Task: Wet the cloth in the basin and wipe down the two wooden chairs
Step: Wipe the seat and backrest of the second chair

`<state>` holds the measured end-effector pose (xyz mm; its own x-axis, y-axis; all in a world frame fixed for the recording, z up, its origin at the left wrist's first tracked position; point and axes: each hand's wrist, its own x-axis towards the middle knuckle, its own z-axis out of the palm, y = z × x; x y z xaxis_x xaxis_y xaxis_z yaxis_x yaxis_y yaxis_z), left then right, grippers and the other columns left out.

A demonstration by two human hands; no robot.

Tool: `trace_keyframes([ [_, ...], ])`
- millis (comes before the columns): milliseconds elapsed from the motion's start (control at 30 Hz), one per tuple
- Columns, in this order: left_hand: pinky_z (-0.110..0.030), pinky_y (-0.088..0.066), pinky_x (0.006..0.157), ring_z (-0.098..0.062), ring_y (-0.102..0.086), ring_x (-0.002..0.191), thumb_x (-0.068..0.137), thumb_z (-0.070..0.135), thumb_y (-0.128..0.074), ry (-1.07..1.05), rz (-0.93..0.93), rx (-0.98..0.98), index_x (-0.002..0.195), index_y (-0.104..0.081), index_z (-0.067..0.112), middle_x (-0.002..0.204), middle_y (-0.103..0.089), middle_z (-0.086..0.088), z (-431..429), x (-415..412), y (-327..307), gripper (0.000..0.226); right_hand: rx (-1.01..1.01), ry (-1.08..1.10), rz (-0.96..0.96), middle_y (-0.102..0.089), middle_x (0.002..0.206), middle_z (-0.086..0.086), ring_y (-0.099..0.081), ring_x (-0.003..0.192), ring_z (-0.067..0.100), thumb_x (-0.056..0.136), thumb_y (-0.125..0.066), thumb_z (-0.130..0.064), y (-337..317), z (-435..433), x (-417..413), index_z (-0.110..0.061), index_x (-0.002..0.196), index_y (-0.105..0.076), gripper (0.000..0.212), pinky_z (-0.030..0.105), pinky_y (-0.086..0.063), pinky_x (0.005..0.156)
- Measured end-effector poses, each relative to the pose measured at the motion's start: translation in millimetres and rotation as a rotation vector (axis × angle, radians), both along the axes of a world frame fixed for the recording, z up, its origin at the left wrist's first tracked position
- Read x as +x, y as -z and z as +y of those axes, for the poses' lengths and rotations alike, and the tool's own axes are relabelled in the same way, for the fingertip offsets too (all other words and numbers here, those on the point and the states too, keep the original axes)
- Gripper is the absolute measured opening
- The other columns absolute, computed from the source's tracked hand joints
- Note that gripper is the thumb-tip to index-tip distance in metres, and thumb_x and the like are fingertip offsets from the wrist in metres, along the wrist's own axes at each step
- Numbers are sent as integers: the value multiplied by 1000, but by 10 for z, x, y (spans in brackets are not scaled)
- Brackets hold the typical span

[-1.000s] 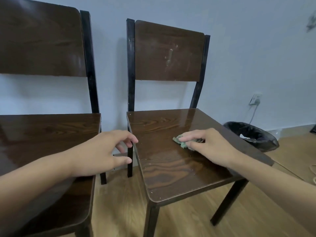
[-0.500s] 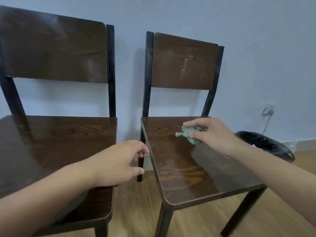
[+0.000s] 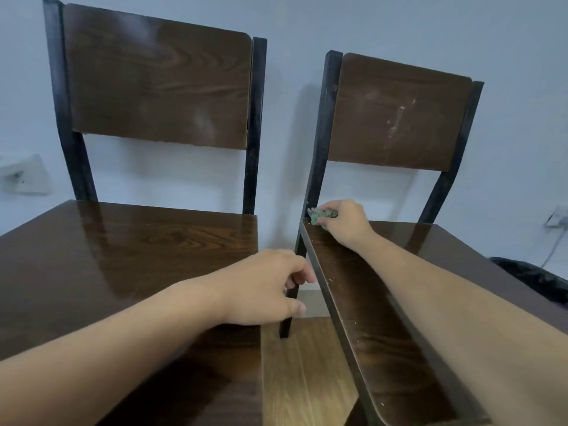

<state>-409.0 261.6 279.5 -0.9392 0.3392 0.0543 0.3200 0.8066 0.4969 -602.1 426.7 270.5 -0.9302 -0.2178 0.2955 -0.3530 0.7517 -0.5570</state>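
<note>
Wiping under way: right hand [image 3: 344, 221] clenched around crumpled green cloth [image 3: 319, 215] at back-left corner of right dark wooden chair [image 3: 399, 112]; left hand [image 3: 264, 287] loosely curled, empty, over right edge of glossy left dark wooden chair [image 3: 153, 78]; smudged backrests seemingly left.

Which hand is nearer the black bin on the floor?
Right. The right hand is over the right chair's seat, nearer the bin; the left hand is between the chairs.

Two chairs stand side by side against the wall, the left chair [image 3: 129, 241] at nine o'clock, the right chair [image 3: 396, 272] at three. A cloth [image 3: 319, 216] lies on the right seat's rear corner at twelve o'clock, under the right hand [image 3: 344, 221]. The left hand [image 3: 264, 287] sits between the seats. A bin [image 3: 534, 278] stands at three o'clock, beyond the right chair.
</note>
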Motion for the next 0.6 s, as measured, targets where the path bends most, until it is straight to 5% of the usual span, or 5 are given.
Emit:
trace_keyframes([
  [333,-22,-49,102,1,-57,117,94,37,-69,55,47,-108,133,-60,36,127,-59,17,110,-14,11,40,96,-187,-25,-70,128,10,-59,115,22,99,-60,-6,-49,18,-52,-17,123,-75,31,24,-41,90],
  [600,-26,-50,104,4,-57,115,94,38,-69,37,43,-121,130,-59,41,125,-60,22,25,31,-19,37,193,-272,-105,-69,129,8,-58,118,23,85,-44,10,-200,48,23,-24,116,-78,58,26,-46,90],
])
